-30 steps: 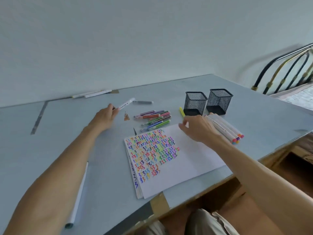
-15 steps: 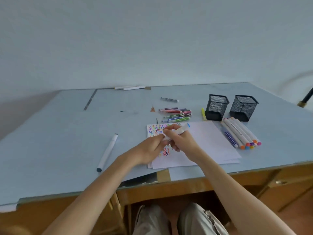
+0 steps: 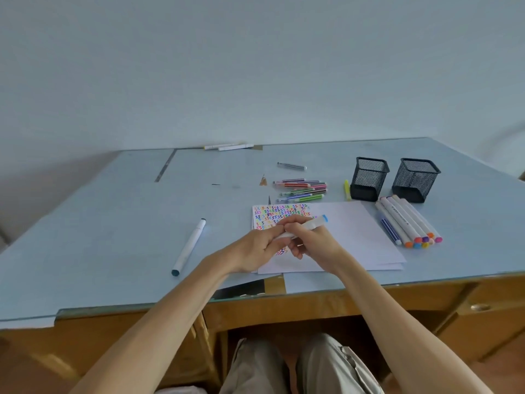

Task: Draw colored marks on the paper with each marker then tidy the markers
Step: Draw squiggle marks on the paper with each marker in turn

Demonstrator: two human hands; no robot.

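Note:
Both hands meet over the white paper, whose left part is covered in rows of colored zigzag marks. My right hand grips a white marker with a light-blue end cap. My left hand pinches the marker's near end. A pile of thin colored pens lies beyond the paper. Several thick white markers with colored caps lie side by side right of the paper.
Two black mesh cups stand at the back right, a yellow highlighter beside them. A long white marker with a teal cap lies left. A grey pen and two white markers lie farther back.
My left hand brought the white marker in from the far left of the pens to the paper. My right hand joined it and now holds the marker; the view swung to face the desk.

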